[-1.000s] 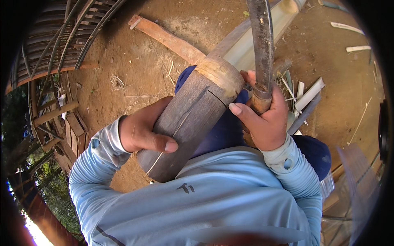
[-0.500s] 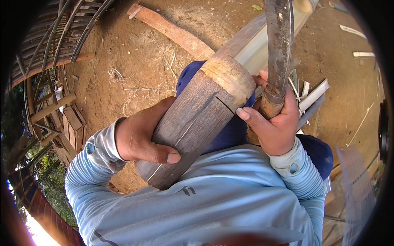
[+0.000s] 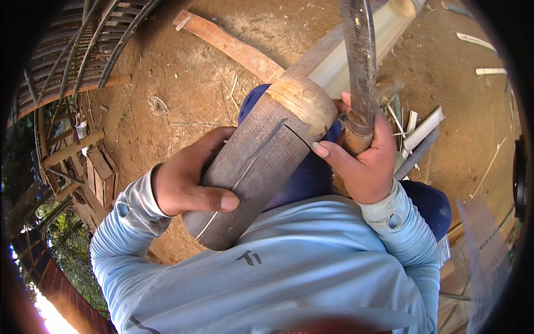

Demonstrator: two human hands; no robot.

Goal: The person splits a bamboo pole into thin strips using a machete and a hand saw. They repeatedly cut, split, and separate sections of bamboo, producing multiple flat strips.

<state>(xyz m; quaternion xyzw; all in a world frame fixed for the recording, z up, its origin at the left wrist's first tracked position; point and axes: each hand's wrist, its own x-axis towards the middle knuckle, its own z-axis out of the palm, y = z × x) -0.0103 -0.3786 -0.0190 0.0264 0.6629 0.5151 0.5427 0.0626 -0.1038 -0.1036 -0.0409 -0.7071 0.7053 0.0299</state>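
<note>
A thick bamboo section (image 3: pixel 258 158) with grey-brown skin and a pale ring at its far end lies slanted over my lap. A dark slit runs across it near that ring, and a light crack follows its length. My left hand (image 3: pixel 192 178) wraps the near part, thumb on top. In my right hand (image 3: pixel 367 158) is a machete (image 3: pixel 359 61), its dark blade pointing up and away and its wooden handle in my palm. That hand's thumb tip rests at the edge of the bamboo by the slit; its other fingers are partly hidden.
A long split bamboo piece (image 3: pixel 334 69) extends beyond my knees. On the dirt floor lie a reddish board (image 3: pixel 233 45), bamboo strips (image 3: pixel 423 131) and a curl of fibre (image 3: pixel 158 104). A slatted bamboo structure (image 3: pixel 61 50) stands far left above a wooden box (image 3: pixel 102 172).
The bamboo section has shifted slightly left and turned a little. Both hands moved with it, and the machete has swung a bit to the left.
</note>
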